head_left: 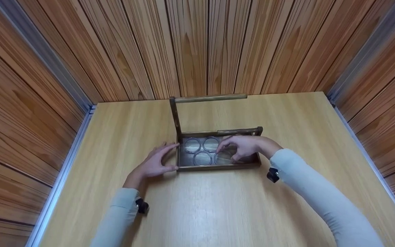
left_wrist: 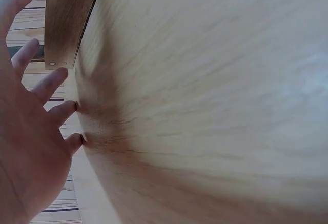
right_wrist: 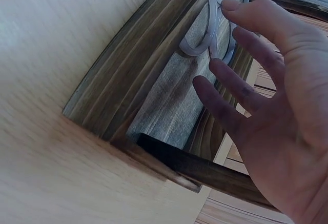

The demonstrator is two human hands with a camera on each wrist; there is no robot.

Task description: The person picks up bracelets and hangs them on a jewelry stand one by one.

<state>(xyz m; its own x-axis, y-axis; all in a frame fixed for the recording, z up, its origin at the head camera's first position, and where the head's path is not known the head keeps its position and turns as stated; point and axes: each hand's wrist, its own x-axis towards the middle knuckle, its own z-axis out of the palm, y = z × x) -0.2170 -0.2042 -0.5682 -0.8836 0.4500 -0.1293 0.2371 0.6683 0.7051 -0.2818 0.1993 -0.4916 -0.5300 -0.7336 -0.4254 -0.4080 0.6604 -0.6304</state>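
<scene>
A dark wooden tray (head_left: pixel 218 168) stands on the table, with several pale grey rings (right_wrist: pixel 197 51) on its floor. At its left end an upright (head_left: pixel 175 116) rises, and a bar (head_left: pixel 211 98) runs right from its top to a free end. A shorter dark piece (head_left: pixel 240 131) lies along the right part of the back wall. My left hand (head_left: pixel 154 163) is at the tray's left end, thumb and fingers spread. Over the tray's right half is my right hand (head_left: pixel 247 145), fingers loosely bent and apart; its thumb (right_wrist: pixel 231 4) is by a ring, contact unclear.
The light wood table (head_left: pixel 197 206) extends around the tray. Plank walls (head_left: pixel 190 48) rise at the back and on both sides, with metal rails (head_left: pixel 63 171) along the side edges. A small black device (head_left: pixel 142 206) is on each wrist.
</scene>
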